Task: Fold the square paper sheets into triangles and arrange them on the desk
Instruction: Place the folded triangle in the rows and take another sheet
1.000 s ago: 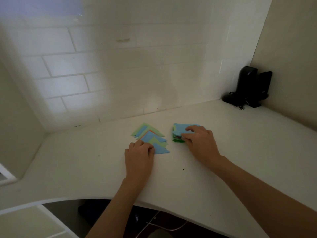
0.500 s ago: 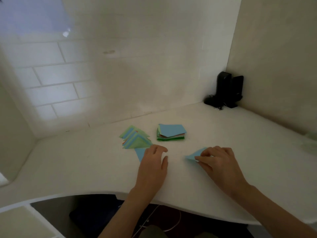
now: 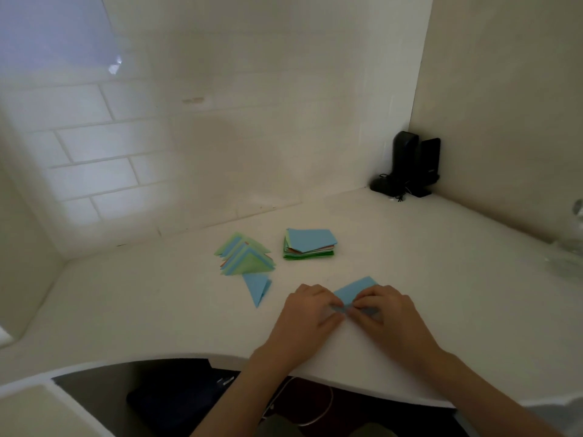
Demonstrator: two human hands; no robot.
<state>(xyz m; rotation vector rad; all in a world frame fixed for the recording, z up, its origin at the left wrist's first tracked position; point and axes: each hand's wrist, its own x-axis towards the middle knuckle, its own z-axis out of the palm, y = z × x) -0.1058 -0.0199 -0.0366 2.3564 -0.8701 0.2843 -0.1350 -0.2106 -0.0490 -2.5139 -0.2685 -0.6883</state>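
A light blue square paper sheet (image 3: pixel 355 291) is held flat on the white table (image 3: pixel 457 279) near its front edge, at about 5 o'clock from the stack of unfolded sheets; it is pinched at its near corner by both hands, which are brought together there, fingertips almost touching. The left hand (image 3: pixel 307 316) is laid on the left side of the sheet with the fingers curled on the paper; the right hand (image 3: pixel 386 313) is laid on the right side, its thumb and forefinger closed on the same corner; the far part of the sheet is seen between and beyond the two hands, and the rest is hidden under them.

The stack of square coloured paper sheets (image 3: pixel 309 244), blue on top and green below, is placed toward the middle of the table, well apart from the hands. At 9 o'clock from this stack, a fanned pile of folded green and blue paper triangles (image 3: pixel 244 255) is found; just beside its near edge, at 6 o'clock, a single folded light blue triangle (image 3: pixel 257 287) is laid, its tip pointed to the front edge.

In the far right corner, at 2 o'clock from the stack, a black device with a cable (image 3: pixel 407 167) is stood against the wall.
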